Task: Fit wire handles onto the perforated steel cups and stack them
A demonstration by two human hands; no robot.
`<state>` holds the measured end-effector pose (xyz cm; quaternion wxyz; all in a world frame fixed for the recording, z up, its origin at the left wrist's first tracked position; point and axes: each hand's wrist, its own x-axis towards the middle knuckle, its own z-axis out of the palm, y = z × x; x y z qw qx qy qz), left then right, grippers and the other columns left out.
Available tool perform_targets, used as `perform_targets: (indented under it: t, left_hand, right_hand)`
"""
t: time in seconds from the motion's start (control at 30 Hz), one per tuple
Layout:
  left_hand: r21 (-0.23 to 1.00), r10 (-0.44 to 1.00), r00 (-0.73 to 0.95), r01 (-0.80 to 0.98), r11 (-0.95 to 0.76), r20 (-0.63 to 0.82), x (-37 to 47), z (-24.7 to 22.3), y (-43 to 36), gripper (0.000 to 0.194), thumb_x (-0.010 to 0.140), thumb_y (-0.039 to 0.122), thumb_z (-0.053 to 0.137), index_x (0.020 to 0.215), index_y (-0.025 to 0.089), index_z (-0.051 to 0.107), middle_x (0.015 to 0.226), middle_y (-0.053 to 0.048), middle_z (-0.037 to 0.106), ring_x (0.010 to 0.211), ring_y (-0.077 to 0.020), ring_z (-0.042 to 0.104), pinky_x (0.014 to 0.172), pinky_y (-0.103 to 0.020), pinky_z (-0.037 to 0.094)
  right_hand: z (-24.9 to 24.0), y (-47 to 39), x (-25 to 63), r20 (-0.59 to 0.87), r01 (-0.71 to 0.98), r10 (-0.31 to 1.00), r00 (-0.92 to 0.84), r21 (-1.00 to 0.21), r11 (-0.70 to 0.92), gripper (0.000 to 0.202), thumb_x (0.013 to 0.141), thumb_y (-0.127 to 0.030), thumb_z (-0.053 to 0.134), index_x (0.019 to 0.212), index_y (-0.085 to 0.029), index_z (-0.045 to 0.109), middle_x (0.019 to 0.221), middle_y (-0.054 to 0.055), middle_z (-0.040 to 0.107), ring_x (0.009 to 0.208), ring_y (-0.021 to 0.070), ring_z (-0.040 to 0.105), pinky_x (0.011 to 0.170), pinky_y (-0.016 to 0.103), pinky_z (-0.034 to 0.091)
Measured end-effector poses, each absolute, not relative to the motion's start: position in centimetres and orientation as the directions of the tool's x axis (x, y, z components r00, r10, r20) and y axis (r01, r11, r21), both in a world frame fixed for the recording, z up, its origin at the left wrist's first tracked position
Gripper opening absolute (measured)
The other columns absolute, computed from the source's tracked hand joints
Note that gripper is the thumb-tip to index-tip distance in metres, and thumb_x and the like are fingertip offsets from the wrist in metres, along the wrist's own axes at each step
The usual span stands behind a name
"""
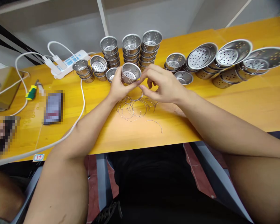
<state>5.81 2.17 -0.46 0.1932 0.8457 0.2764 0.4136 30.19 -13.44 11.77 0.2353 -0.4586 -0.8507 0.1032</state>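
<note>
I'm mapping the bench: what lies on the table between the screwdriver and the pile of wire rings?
In the head view, a blurred dark flat object and a white cable lie between the screwdriver and wire rings.

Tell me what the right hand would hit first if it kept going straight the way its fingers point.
The right hand points left, toward the perforated steel cup held in the left hand. Its fingertips sit at the cup's rim already, so the cup would probably come first, then the left hand's fingers. Depth is hard to judge from this view.
</note>
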Motion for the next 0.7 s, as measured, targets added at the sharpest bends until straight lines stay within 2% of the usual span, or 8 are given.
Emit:
perform_targets:
  t: [0.1,0.17,0.23,0.37,0.47,0.6,0.7]
  left_hand:
    - [0.603,0.668,0.477,0.308,-0.736,0.571,5.6,-0.8,2.5,0.115,0.106,0.108,0.065,0.190,0.035,0.038,0.172,-0.019,0.069,0.166,-0.0413,0.073,0.143,-0.064,0.061]
    - [0.600,0.664,0.481,0.307,-0.739,0.572,5.6,-0.8,2.3,0.118,0.106,0.108,0.067,0.193,0.036,0.032,0.179,-0.020,0.064,0.172,-0.0421,0.069,0.145,-0.062,0.059]
    - [0.598,0.659,0.482,0.299,-0.743,0.577,5.7,-0.7,2.0,0.115,0.106,0.107,0.067,0.190,0.035,0.036,0.178,-0.019,0.064,0.171,-0.0419,0.069,0.144,-0.060,0.060]
    - [0.614,0.671,0.475,0.297,-0.731,0.569,5.7,-0.4,1.7,0.108,0.104,0.104,0.075,0.179,0.031,0.050,0.168,-0.018,0.071,0.163,-0.0414,0.074,0.142,-0.061,0.062]
    - [0.591,0.671,0.479,0.331,-0.735,0.566,5.4,-0.5,1.9,0.103,0.106,0.099,0.077,0.179,0.031,0.049,0.170,-0.018,0.071,0.166,-0.0412,0.072,0.145,-0.061,0.060]
    - [0.572,0.645,0.492,0.313,-0.758,0.585,5.1,-1.3,2.7,0.102,0.110,0.094,0.075,0.182,0.031,0.042,0.176,-0.019,0.066,0.171,-0.0404,0.069,0.147,-0.059,0.057]
    - [0.585,0.620,0.475,0.241,-0.774,0.624,5.1,-2.1,3.4,0.102,0.108,0.093,0.080,0.179,0.030,0.043,0.174,-0.019,0.066,0.168,-0.0402,0.070,0.146,-0.058,0.057]
  right_hand:
    - [11.0,-13.1,31.0,0.192,0.656,0.747,-0.637,-0.373,0.656,0.044,0.121,-0.062,0.070,0.141,-0.026,0.085,0.144,0.015,0.086,0.117,0.0369,0.082,0.104,0.050,0.063]
    - [9.9,-12.7,31.1,0.114,0.624,0.697,-0.708,-0.359,0.694,0.049,0.118,-0.065,0.079,0.145,-0.025,0.086,0.157,0.017,0.085,0.130,0.0400,0.083,0.104,0.049,0.064]
    - [8.7,-12.2,30.9,0.073,0.633,0.690,-0.720,-0.337,0.697,0.049,0.118,-0.059,0.084,0.150,-0.023,0.086,0.162,0.019,0.083,0.137,0.0417,0.082,0.102,0.047,0.064]
    - [7.4,-11.8,30.1,0.064,0.653,0.703,-0.709,-0.317,0.687,0.026,0.120,-0.037,0.079,0.139,-0.023,0.090,0.149,0.017,0.085,0.125,0.0359,0.083,0.096,0.042,0.061]
    - [7.6,-12.1,29.3,0.074,0.687,0.738,-0.671,-0.311,0.656,0.021,0.122,-0.026,0.070,0.130,-0.023,0.089,0.145,0.015,0.085,0.115,0.0309,0.081,0.089,0.039,0.054]
    - [8.1,-12.7,28.0,0.026,0.755,0.783,-0.621,-0.246,0.608,0.024,0.125,-0.022,0.062,0.128,-0.020,0.085,0.142,0.017,0.085,0.107,0.0292,0.078,0.085,0.039,0.048]
    - [8.4,-13.0,27.5,-0.027,0.798,0.808,-0.589,-0.178,0.576,0.027,0.129,-0.025,0.057,0.129,-0.017,0.082,0.141,0.020,0.084,0.103,0.0292,0.077,0.081,0.039,0.044]
